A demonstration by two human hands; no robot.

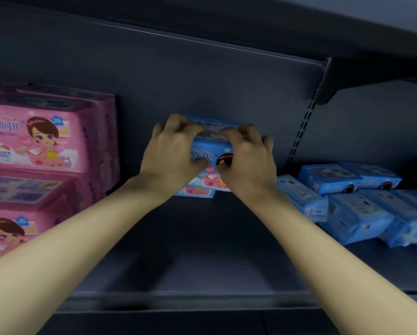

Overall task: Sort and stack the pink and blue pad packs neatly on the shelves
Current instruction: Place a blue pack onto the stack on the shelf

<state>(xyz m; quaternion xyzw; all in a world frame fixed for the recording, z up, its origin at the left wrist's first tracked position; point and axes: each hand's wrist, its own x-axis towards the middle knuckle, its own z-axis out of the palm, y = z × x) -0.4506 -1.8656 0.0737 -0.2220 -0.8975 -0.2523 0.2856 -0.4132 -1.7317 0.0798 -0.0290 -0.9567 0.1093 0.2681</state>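
- Right now my left hand (pixel 171 151) and my right hand (pixel 248 155) both hold 1 blue pad pack (pixel 206 147), which stands on edge at the middle of the shelf (pixel 202 262), close to the back panel (pixel 202 81).
- My left hand grips its left end, fingers curled over the top, thumb on the printed front.
- My right hand grips the right end the same way, fingers hooked over the top edge.
- At the left of the same shelf, pink pad packs (pixel 40 141) sit stacked 2 layers high, printed faces toward me, apart from the pack I hold.
- At the right, past the slotted upright (pixel 301 131), more blue packs (pixel 355 209) lie in a loose, tilted heap, overlapping one another.
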